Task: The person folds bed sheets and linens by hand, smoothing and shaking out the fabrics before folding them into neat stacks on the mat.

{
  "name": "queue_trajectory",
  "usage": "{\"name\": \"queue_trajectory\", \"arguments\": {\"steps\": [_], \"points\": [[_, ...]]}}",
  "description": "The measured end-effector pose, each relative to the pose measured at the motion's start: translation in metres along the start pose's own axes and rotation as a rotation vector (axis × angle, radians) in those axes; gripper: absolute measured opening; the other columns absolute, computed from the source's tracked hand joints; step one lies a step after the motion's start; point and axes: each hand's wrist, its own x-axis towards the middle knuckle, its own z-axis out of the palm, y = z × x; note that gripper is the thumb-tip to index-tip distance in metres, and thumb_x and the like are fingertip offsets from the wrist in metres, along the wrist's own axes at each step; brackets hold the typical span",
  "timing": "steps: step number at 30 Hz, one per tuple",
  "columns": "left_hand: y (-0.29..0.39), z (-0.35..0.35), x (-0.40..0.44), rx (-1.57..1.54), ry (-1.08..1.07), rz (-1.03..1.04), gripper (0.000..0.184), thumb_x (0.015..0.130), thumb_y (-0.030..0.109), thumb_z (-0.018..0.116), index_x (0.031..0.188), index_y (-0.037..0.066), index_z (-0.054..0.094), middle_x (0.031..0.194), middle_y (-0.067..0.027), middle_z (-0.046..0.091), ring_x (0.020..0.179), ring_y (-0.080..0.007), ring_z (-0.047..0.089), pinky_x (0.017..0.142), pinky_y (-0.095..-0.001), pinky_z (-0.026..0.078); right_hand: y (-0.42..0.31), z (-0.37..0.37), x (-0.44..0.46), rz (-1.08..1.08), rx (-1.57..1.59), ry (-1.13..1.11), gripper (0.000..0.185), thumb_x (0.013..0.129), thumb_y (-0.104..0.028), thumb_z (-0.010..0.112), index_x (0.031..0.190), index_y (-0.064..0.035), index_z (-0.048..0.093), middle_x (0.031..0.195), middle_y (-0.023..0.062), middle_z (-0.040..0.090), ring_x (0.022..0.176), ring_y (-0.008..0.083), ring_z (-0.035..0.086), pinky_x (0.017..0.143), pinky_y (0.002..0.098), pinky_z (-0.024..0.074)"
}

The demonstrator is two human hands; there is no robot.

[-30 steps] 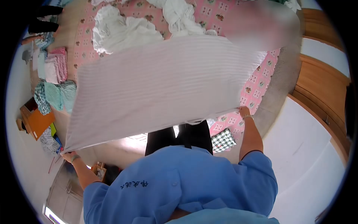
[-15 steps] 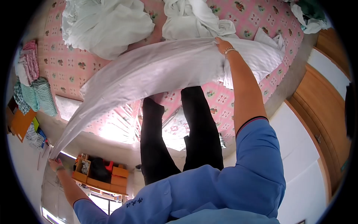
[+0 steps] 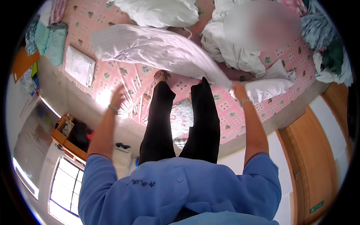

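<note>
A pale striped cloth (image 3: 150, 47) stretches in a loose, bunched band above the pink patterned floor covering (image 3: 84, 22). Its right end is gathered in my right hand (image 3: 239, 90), whose fingers are closed on it. My left hand (image 3: 117, 98) is raised at the left, away from the cloth; motion blurs its fingers, but they look apart and nothing shows in them. Beyond the cloth lie a white cloth heap (image 3: 161, 13) and a second white heap (image 3: 232, 48). Just right of my right hand rests a folded white cloth (image 3: 268, 88).
Folded green cloths (image 3: 56, 43) and a flat white folded piece (image 3: 80, 65) lie at the left. Dark green and blue-grey cloths (image 3: 322, 33) are piled at the upper right. A wooden shelf unit (image 3: 69, 137) stands lower left, a wooden door (image 3: 318, 161) lower right.
My left hand has let go of the cloth and moved right and up. The cloth's left part has swung up and away. My right hand, still gripping it, is lower and nearer me.
</note>
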Motion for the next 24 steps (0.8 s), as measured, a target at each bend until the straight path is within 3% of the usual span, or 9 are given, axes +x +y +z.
{"name": "queue_trajectory", "arguments": {"steps": [2, 5, 8, 9, 13, 17, 19, 20, 24], "points": [[-0.009, 0.086, -0.050, -0.264, -0.117, -0.179, 0.038, 0.080, 0.022, 0.049, 0.116, 0.012, 0.041, 0.109, -0.0047, 0.044, 0.094, -0.0187, 0.047, 0.078, -0.0356, 0.042, -0.095, -0.059, -0.022, 0.138, 0.524, -0.227, 0.009, 0.074, -0.004, 0.045, 0.079, -0.0001, 0.051, 0.072, 0.0167, 0.051, 0.068, 0.0336, 0.051, 0.062, 0.0378, 0.0404], [-0.038, 0.146, -0.104, -0.365, -0.245, -0.340, 0.042, 0.084, 0.035, 0.043, 0.117, 0.009, 0.039, 0.117, -0.0090, 0.041, 0.102, -0.0237, 0.043, 0.086, -0.0407, 0.036, -0.212, -0.116, -0.038, 0.157, 0.893, -0.384, 0.008, 0.079, -0.009, 0.047, 0.078, -0.0010, 0.048, 0.069, 0.0156, 0.049, 0.063, 0.0325, 0.047, 0.059, 0.0346, 0.0398], [-0.038, 0.166, -0.145, -0.331, -0.340, -0.258, 0.045, 0.085, 0.038, 0.040, 0.118, 0.008, 0.038, 0.122, -0.0105, 0.038, 0.109, -0.0257, 0.039, 0.091, -0.0426, 0.032, -0.330, -0.194, -0.023, -0.128, 0.722, -0.404, 0.011, 0.080, -0.012, 0.047, 0.076, -0.0024, 0.046, 0.068, 0.0156, 0.048, 0.062, 0.0321, 0.046, 0.058, 0.0334, 0.0398], [-0.024, 0.167, -0.156, -0.357, -0.339, -0.242, 0.038, 0.085, 0.033, 0.043, 0.115, 0.011, 0.042, 0.116, -0.0054, 0.044, 0.098, -0.0202, 0.046, 0.085, -0.0401, 0.037, -0.364, -0.212, -0.018, -0.193, 0.721, -0.435, 0.011, 0.079, -0.012, 0.047, 0.075, -0.0027, 0.045, 0.068, 0.0157, 0.047, 0.062, 0.0325, 0.046, 0.058, 0.0337, 0.0398], [0.040, 0.143, -0.195, -0.513, -0.327, -0.020, 0.039, 0.085, 0.034, 0.042, 0.116, 0.010, 0.041, 0.117, -0.0060, 0.044, 0.099, -0.0207, 0.045, 0.086, -0.0398, 0.036, -0.482, -0.262, -0.042, -0.758, 0.549, -0.539, 0.008, 0.072, -0.008, 0.047, 0.079, -0.0045, 0.046, 0.068, 0.0127, 0.046, 0.064, 0.0307, 0.050, 0.057, 0.0368, 0.0415], [0.112, 0.081, -0.245, -0.667, -0.302, 0.284, 0.041, 0.085, 0.035, 0.041, 0.117, 0.009, 0.040, 0.118, -0.0067, 0.043, 0.101, -0.0212, 0.044, 0.087, -0.0395, 0.035, -0.544, -0.290, -0.059, -0.932, 0.394, -0.518, 0.013, 0.071, -0.007, 0.047, 0.083, -0.0036, 0.046, 0.070, 0.0100, 0.047, 0.065, 0.0266, 0.052, 0.055, 0.0344, 0.0429], [0.142, 0.040, -0.277, -0.706, -0.293, 0.447, 0.042, 0.085, 0.036, 0.040, 0.117, 0.009, 0.040, 0.118, -0.0070, 0.043, 0.102, -0.0215, 0.044, 0.088, -0.0393, 0.034, -0.568, -0.310, -0.046, -0.986, 0.254, -0.248, 0.017, 0.070, -0.008, 0.047, 0.086, -0.0015, 0.046, 0.072, 0.0083, 0.047, 0.066, 0.0233, 0.053, 0.053, 0.0315, 0.0434], [0.154, 0.021, -0.298, -0.709, -0.290, 0.528, 0.042, 0.085, 0.036, 0.040, 0.117, 0.008, 0.040, 0.118, -0.0071, 0.043, 0.102, -0.0216, 0.044, 0.088, -0.0392, 0.034, -0.582, -0.319, -0.042, -1.021, 0.288, -0.199, 0.028, 0.070, -0.006, 0.050, 0.097, -0.0002, 0.048, 0.069, 0.0085, 0.047, 0.060, 0.0240, 0.050, 0.051, 0.0318, 0.0426], [0.180, -0.033, -0.372, -0.610, -0.251, 0.786, 0.044, 0.085, 0.037, 0.039, 0.118, 0.008, 0.039, 0.119, -0.0077, 0.042, 0.103, -0.0221, 0.043, 0.089, -0.0389, 0.033, -0.674, -0.329, -0.053, -1.326, 0.383, -0.065, 0.025, 0.074, -0.007, 0.049, 0.098, 0.0010, 0.050, 0.067, 0.0070, 0.046, 0.059, 0.0190, 0.050, 0.046, 0.0287, 0.0416]]}}
